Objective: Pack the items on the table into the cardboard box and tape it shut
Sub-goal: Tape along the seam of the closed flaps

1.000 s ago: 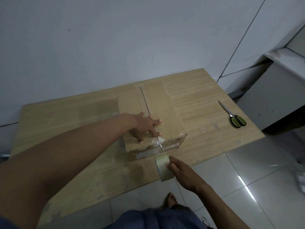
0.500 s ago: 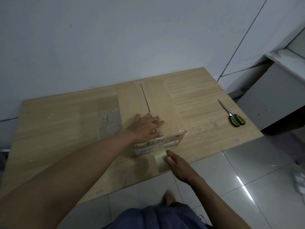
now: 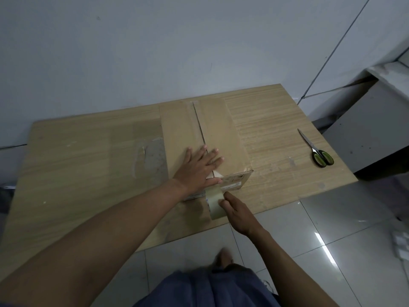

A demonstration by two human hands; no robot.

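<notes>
The cardboard box point(image 3: 223, 129) lies on the wooden table point(image 3: 77, 156) with its top flaps closed and a seam running down the middle. My left hand point(image 3: 199, 167) lies flat on the near end of the flaps, fingers spread across the seam. Just below the box's near face, my right hand point(image 3: 234, 209) holds the roll of pale tape point(image 3: 214, 202). A strip of tape runs from the roll up onto the box's near face. The box's contents are hidden.
Scissors point(image 3: 316, 151) with green and black handles lie on the table's right side, apart from the box. A grey cabinet point(image 3: 371, 129) stands right of the table. Below the near table edge are glossy floor tiles point(image 3: 332, 218) and my foot point(image 3: 223, 258).
The box's near end dropped flat onto the table. My left hand slid up the flaps and spread flat; my right hand brought the tape roll closer to the box face.
</notes>
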